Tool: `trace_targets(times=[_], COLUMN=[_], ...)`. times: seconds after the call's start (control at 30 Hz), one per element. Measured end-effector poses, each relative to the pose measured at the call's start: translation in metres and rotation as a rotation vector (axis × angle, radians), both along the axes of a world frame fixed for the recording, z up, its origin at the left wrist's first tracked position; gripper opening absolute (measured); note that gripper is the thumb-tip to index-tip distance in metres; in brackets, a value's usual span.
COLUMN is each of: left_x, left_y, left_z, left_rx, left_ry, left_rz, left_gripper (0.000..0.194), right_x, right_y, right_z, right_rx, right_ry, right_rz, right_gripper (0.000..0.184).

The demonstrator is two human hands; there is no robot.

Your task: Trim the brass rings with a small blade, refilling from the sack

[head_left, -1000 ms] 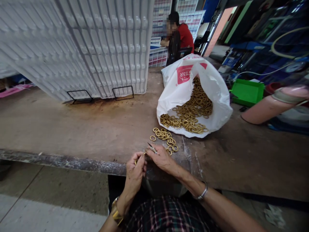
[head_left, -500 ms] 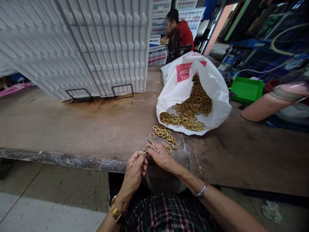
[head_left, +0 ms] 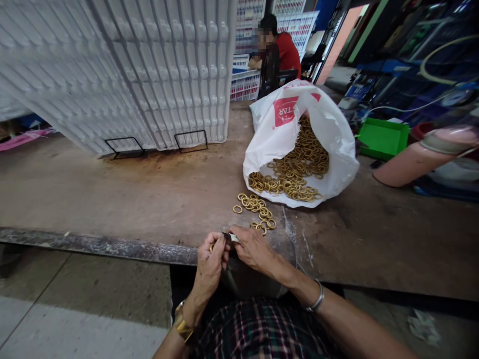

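My left hand (head_left: 209,264) is closed in a pinch on a small brass ring (head_left: 212,246) at the near edge of the workbench (head_left: 112,199). My right hand (head_left: 254,248) is closed on a small metal snipping tool (head_left: 231,237), whose tip points left and meets the ring. Just beyond my hands lies a small heap of loose brass rings (head_left: 256,209). Behind it a white plastic bag (head_left: 299,144) with red print lies open on its side, and many more brass rings (head_left: 295,174) fill it.
A large white ribbed plastic rack (head_left: 123,70) leans on the bench at the back left. A person in a red shirt (head_left: 286,52) sits at the far end. A green tray (head_left: 381,140) and a pink cylinder (head_left: 422,159) lie to the right.
The tool in my right hand has swung down from pointing up-left to lying level against the ring. Both hands have stayed at the bench edge.
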State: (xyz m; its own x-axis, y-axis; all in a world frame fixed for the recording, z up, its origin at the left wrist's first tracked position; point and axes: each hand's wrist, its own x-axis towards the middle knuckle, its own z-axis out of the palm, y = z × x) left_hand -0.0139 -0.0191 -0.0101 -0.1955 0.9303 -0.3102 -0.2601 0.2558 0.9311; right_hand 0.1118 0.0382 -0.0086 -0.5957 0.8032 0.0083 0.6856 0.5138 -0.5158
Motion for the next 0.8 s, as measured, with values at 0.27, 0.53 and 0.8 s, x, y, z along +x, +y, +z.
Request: trace_targets(times=[0.27,0.53,0.8], left_x=[0.001,0.001,-0.003], left_y=[0.001,-0.023,-0.016], left_z=[0.000,0.012,0.013], left_rx=[0.025,-0.027,-0.063], left_ry=[0.125,-0.028,-0.462], left_rz=[0.040,-0.127,0.024], left_gripper=[0.038,0.032,0.026], right_x=[-0.001,-0.010,-0.012], right_y=[0.000,0.005,0.035], right_z=[0.001,-0.005,0.013], right_rx=[-0.012,-0.017,0.156], right_ry=[-0.102,-0.247,-0.371], right_rz=[0.022,-0.034,-0.244], right_gripper=[0.022,0.025,0.030])
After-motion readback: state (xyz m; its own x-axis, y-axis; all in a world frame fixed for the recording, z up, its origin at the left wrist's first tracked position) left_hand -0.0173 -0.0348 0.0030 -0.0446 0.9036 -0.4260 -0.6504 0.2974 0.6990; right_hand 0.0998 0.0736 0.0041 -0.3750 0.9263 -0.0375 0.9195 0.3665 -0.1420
